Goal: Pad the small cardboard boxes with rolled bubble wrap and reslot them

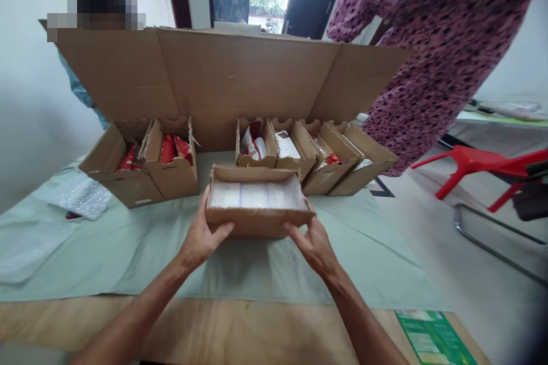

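A small open cardboard box (257, 221), filled with clear plastic-wrapped packs, sits on the pale green cloth (128, 251) in front of me. My left hand (201, 234) grips its left front corner, thumb along the front wall. My right hand (314, 245) holds the right front corner, fingers against the front wall. Behind it stands a row of similar small boxes: two at the left (141, 168) with red packets, several at the right (308, 157) with white and red packets.
A large flattened carton (231, 74) stands upright behind the row. A person in a purple patterned garment (428, 57) stands at the right. Bubble wrap (83, 197) lies at the left. A red plastic stool (479, 165) lies tipped at the right; a green sheet (432, 336) lies on the wooden tabletop.
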Tool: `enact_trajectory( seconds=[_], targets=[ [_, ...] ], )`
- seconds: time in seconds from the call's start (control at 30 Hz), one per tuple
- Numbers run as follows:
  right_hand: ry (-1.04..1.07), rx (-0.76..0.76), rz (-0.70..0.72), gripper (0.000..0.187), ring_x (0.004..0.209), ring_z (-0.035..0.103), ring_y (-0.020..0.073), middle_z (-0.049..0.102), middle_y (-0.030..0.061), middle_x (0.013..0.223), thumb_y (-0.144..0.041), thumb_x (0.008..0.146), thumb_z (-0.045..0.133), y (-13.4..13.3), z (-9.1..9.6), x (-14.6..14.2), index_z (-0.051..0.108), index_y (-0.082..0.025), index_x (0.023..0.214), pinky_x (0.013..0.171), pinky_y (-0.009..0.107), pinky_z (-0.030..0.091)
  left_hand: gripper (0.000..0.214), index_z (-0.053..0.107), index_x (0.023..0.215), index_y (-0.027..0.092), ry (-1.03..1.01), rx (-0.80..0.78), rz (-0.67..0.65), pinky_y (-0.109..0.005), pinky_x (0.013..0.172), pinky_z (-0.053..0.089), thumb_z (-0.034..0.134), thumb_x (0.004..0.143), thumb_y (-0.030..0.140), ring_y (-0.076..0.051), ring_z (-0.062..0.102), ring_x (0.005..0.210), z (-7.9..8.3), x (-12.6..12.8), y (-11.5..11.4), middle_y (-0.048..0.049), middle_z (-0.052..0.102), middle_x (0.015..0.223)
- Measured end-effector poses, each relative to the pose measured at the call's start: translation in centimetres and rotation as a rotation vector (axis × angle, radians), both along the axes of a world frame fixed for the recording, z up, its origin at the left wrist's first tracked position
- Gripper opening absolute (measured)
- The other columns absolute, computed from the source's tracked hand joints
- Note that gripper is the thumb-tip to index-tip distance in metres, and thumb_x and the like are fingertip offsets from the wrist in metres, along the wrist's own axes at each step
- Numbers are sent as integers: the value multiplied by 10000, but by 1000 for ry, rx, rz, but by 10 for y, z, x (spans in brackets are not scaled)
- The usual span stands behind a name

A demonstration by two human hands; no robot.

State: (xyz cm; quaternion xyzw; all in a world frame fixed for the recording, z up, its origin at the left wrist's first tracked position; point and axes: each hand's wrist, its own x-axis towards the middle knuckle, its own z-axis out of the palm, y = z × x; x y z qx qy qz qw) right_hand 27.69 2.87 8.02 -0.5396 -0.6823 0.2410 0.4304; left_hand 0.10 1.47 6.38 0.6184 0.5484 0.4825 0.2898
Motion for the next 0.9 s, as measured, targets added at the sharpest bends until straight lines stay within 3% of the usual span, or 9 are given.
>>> enact_trajectory(
  seconds=[0.1, 0.2, 0.3, 0.37, 0.43, 0.53, 0.63, 0.8, 0.9],
  targets=[
    [-18, 23, 43, 758, 1450, 455, 331, 473, 144, 1579, -464, 914, 629, -42, -4, -11, 362, -213, 1577, 1180, 513, 400, 900, 226, 1600, 254, 40, -29, 71, -520, 1223, 343, 669, 869, 537, -324, 418, 1479, -14, -19, -57, -149, 462, 1568],
    [-34, 15, 148, 751, 1456, 452, 318, 460, 130, 1591, -429, 927, 624, -55, 5, -42, 342, -230, 1594, 1176, 485, 420, 812, 393, 1525, 224, 97, -103, 228, -590, 1211, 335, 649, 860, 613, -373, 471, 1429, -14, -54, -93, -169, 584, 1433],
    [-12, 6, 236, 787, 1473, 425, 328, 444, 142, 1601, -445, 894, 654, -34, 22, -67, 363, -210, 1587, 1197, 517, 382, 751, 508, 1427, 187, 122, -73, 315, -606, 1220, 301, 667, 838, 625, -388, 493, 1400, 11, -72, -85, -162, 657, 1315],
    [44, 2, 232, 793, 1483, 407, 329, 415, 131, 1621, -476, 883, 658, -18, 29, -66, 379, -218, 1578, 1214, 533, 346, 787, 457, 1467, 175, 60, -11, 307, -565, 1209, 343, 684, 835, 586, -362, 520, 1379, 29, -62, -67, -160, 635, 1360],
    [105, -9, 178, 801, 1476, 414, 335, 405, 118, 1629, -518, 881, 656, -14, 27, -49, 378, -235, 1577, 1215, 542, 334, 881, 361, 1534, 187, -22, 35, 233, -533, 1202, 368, 726, 812, 536, -340, 516, 1391, 37, -39, -52, -163, 555, 1475],
    [170, -40, 99, 843, 1467, 419, 347, 441, 121, 1604, -566, 866, 679, -23, 11, -15, 362, -247, 1580, 1210, 549, 329, 977, 224, 1597, 212, -113, 56, 124, -529, 1247, 283, 749, 813, 466, -333, 367, 1504, 23, -4, -56, -161, 370, 1627],
    [223, -89, 169, 845, 1486, 390, 333, 439, 109, 1605, -568, 860, 695, -23, -3, -5, 364, -260, 1575, 1223, 532, 303, 1003, 92, 1629, 249, -183, -5, 115, -551, 1268, 218, 715, 857, 403, -331, 281, 1546, -3, 13, -86, -144, 271, 1676],
    [312, -141, 487, 933, 1492, 385, 324, 429, 104, 1613, -568, 780, 751, 36, 3, -62, 375, -241, 1570, 1243, 509, 276, 1004, -19, 1636, 309, -207, -29, 297, -585, 1274, 167, 661, 900, 367, -345, 208, 1570, -16, 5, -123, -102, 167, 1712],
    [325, -100, 486, 893, 1504, 366, 303, 389, 113, 1635, -505, 818, 694, 72, 7, -104, 337, -214, 1584, 1252, 512, 260, 957, -17, 1638, 305, -149, -4, 302, -615, 1257, 203, 623, 928, 340, -375, 209, 1564, -20, 4, -128, -112, 74, 1726]
  ],
)
